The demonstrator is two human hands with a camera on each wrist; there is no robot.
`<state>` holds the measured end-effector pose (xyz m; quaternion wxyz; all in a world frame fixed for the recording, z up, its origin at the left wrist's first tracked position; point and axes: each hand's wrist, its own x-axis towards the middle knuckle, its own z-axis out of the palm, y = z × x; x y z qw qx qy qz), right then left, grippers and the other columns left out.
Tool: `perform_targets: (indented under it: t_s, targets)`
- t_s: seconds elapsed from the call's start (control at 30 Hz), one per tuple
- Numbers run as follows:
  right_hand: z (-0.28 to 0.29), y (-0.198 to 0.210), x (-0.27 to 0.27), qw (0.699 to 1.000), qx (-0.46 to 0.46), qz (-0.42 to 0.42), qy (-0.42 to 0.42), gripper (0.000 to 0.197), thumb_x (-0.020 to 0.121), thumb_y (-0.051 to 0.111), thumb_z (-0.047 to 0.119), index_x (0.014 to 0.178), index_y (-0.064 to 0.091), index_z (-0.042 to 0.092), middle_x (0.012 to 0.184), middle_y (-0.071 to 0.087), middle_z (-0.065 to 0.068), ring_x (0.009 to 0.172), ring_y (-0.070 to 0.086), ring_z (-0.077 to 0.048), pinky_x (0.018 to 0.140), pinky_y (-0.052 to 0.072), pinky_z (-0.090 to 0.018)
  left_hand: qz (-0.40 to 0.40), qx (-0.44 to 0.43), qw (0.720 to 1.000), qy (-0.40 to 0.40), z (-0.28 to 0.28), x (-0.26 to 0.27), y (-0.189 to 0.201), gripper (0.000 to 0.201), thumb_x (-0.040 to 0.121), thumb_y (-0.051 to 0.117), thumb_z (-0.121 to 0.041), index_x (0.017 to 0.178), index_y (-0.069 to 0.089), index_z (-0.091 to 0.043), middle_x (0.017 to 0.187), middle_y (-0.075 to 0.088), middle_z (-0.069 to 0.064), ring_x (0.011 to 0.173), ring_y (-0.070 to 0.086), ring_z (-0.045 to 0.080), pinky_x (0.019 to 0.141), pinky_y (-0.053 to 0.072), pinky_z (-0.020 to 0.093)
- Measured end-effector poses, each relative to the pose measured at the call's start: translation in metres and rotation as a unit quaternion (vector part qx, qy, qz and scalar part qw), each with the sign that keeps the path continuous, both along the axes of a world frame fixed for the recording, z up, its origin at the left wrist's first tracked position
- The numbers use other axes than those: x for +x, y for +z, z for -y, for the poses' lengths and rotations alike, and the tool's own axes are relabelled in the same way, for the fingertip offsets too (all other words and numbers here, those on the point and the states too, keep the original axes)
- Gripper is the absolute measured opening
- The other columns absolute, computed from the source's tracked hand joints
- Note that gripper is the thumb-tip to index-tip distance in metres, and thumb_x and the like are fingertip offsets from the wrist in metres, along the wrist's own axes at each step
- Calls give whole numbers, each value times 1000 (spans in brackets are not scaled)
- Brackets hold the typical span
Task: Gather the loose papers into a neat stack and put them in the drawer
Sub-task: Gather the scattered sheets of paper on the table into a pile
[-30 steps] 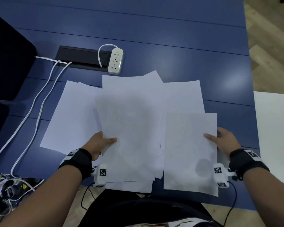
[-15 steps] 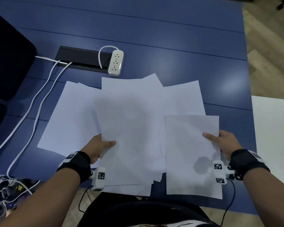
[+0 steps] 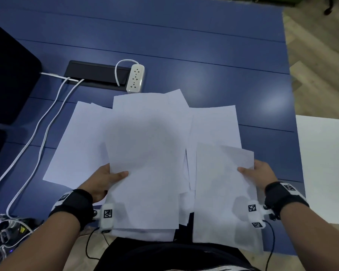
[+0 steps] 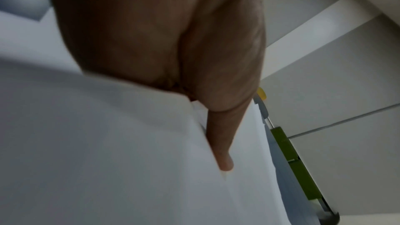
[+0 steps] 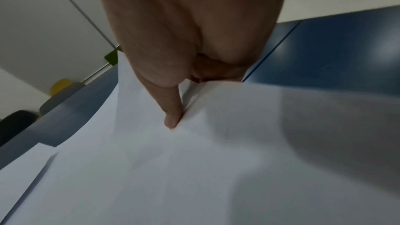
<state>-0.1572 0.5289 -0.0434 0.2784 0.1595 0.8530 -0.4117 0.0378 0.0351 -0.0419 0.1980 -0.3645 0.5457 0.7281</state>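
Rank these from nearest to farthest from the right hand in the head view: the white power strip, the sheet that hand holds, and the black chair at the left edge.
1. The sheet, pinched in the right hand, on the near right.
2. The white power strip, farther back and left of centre.
3. The black chair, at the far left edge.

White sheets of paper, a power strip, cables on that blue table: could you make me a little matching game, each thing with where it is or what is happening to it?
Things:
1. single white paper sheet
2. white power strip
3. central bunch of white paper sheets
4. white cables

Places or states:
A. pinched by the left hand, thumb on top
B. running down the blue table on its left side
C. pinched at its edge by the right hand
D. beyond the papers, beside the black cable hatch

Pairs: 1-C, 2-D, 3-A, 4-B
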Motion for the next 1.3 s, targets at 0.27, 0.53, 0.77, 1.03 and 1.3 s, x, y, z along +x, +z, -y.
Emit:
perform_targets:
  t_s: [0.27,0.53,0.77,1.03,1.3]
  targets:
    - [-41,4,-7,986,129,-48,-89,33,93,74,18,122,70,4,110,72,-18,98,68,-37,89,57,-47,-37,-11,999,13,35,7,7,55,81,91,-24,130,72,-7,126,77,21,99,81,31,78,67,36]
    - [-91,23,-27,947,293,-90,-94,18,98,64,20,99,67,3,106,69,-34,83,56,-38,83,50,-47,-25,8,1000,-17,40,11,10,34,98,70,-6,133,72,-7,128,77,20,106,79,33,86,67,37]
    - [-20,15,-37,996,80,-25,-19,30,93,77,15,119,72,2,112,72,-15,100,68,-31,89,54,-40,-9,14,998,-56,35,6,3,53,81,89,-23,131,75,-11,132,75,20,120,73,41,98,63,44]
    - [64,1,-26,974,-126,179,-56,53,91,74,55,123,73,13,121,77,-5,109,72,-27,104,54,-47,21,-49,989,-139,19,-24,10,35,95,77,-12,130,75,-11,123,80,11,115,76,34,96,59,41]
    - [78,7,-34,971,-117,188,84,29,93,79,19,118,73,5,113,80,-13,107,75,-33,89,60,-40,18,-73,986,-148,18,-43,10,36,92,81,-16,127,76,-10,121,81,12,110,77,33,94,61,41]
